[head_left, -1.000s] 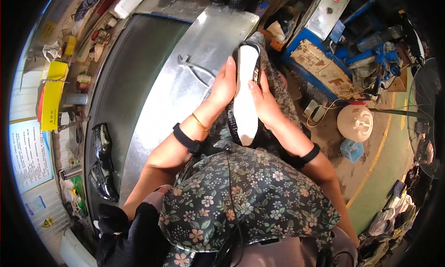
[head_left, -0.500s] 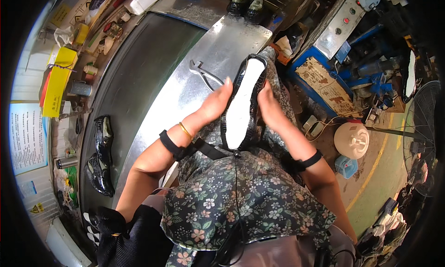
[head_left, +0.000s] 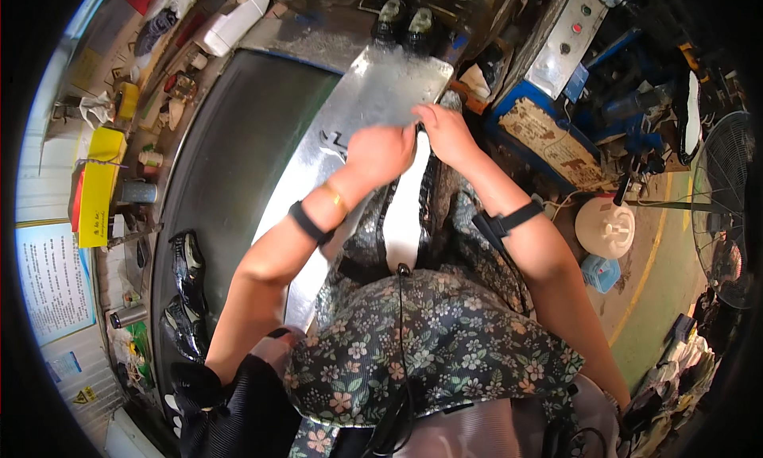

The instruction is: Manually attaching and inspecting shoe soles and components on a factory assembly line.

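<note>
A shoe with a white underside (head_left: 403, 216) and a dark, glossy, gathered edge lies sole-up across my lap. At its far tip, my left hand (head_left: 383, 152) is closed with the fingers curled in; what it grips is hidden. My right hand (head_left: 447, 134) meets it there from the other side, its fingers bent together over the tip, and anything pinched between them is too small to make out. Left of my left hand, metal pliers (head_left: 334, 144) lie on the shiny metal table (head_left: 389, 85), partly covered by glare.
Two dark shoes (head_left: 404, 25) stand at the table's far end. More glossy black shoes (head_left: 187, 295) rest on the dark belt (head_left: 246, 132) at left. To the right are a blue machine (head_left: 548, 140), a white jug (head_left: 606, 229), a blue container (head_left: 601, 273) and a fan (head_left: 727, 212).
Both hands have moved from the shoe's sides to its far tip and closed there, coming close together. The view has shifted a little.
</note>
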Demonstrator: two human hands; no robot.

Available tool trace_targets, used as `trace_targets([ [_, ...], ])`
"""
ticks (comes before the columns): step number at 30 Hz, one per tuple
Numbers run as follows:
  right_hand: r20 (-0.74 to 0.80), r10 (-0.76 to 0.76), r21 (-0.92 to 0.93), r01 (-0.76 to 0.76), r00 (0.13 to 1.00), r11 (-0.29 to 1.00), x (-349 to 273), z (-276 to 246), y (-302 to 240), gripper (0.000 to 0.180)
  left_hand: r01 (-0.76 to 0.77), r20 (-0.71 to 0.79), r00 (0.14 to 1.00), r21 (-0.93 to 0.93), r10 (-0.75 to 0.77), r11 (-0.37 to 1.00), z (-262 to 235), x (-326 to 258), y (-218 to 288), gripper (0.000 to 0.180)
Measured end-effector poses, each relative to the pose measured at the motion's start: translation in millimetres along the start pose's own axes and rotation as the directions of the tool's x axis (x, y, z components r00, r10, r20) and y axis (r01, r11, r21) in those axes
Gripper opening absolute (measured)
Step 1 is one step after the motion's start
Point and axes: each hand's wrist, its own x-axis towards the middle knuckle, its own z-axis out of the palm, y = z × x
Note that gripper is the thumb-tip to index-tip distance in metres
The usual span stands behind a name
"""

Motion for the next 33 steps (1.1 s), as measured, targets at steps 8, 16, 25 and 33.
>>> trace_targets([
  [8,0.073,0.303,0.466,-0.301,0.950,0.832,22,10,43,0.039,0.336,0.249,0.937,-0.833,0.244,-0.440,85,-103,-10,0.070],
  [16,-0.096,0.134,-0.449,-0.163,0.986,0.879,28,-263,17,0.031,0.299,-0.048,0.908,-0.622,-0.416,0.724,19,-166,-54,0.099],
  [25,-0.791,0.085,-0.561,-0.773,0.606,0.296,-38,-460,80,0.078,-0.065,-0.319,0.947,-0.279,-0.029,0.958,67,-172,-42,0.034],
  [33,-0.383,-0.460,-0.752,0.018,0.801,0.659,-83,-302,6,0.081,0.135,0.082,0.937,-0.982,0.340,-0.133,-7,-50,47,0.081],
])
